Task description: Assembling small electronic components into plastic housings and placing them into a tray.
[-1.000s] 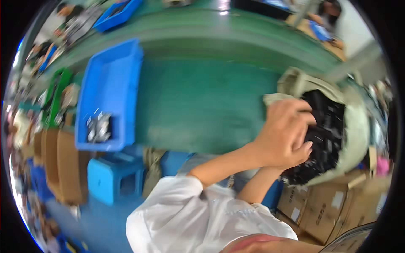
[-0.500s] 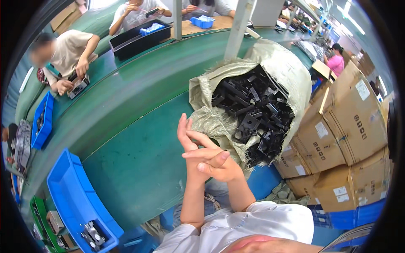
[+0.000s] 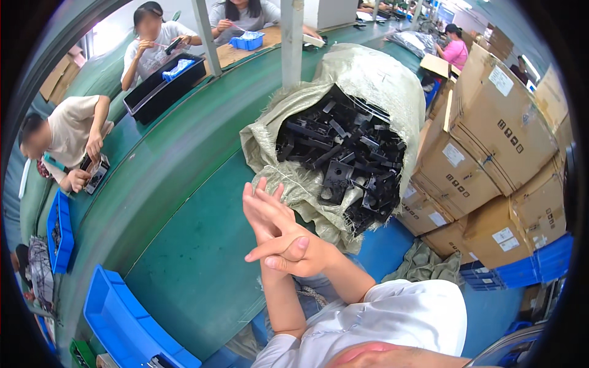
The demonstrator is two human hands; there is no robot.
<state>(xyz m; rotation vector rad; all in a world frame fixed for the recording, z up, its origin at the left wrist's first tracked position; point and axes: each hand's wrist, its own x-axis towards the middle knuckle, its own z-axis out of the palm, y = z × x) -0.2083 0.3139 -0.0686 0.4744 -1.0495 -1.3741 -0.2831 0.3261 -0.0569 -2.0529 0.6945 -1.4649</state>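
Sack [image 3: 368, 80] w/ parts [image 3: 343, 153] on table [image 3: 184, 202], boxes [image 3: 491, 122] right, tray [image 3: 123, 325] left of hands [image 3: 279, 236].

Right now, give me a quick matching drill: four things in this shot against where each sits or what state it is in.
Things:
1. woven sack
2. right hand
3. blue bin
4. cardboard boxes

Places or states:
A. lower left, at the edge of the green table
B. stacked at the right
C. open, full of black plastic parts
D. empty, laid across the left hand

Pairs: 1-C, 2-D, 3-A, 4-B
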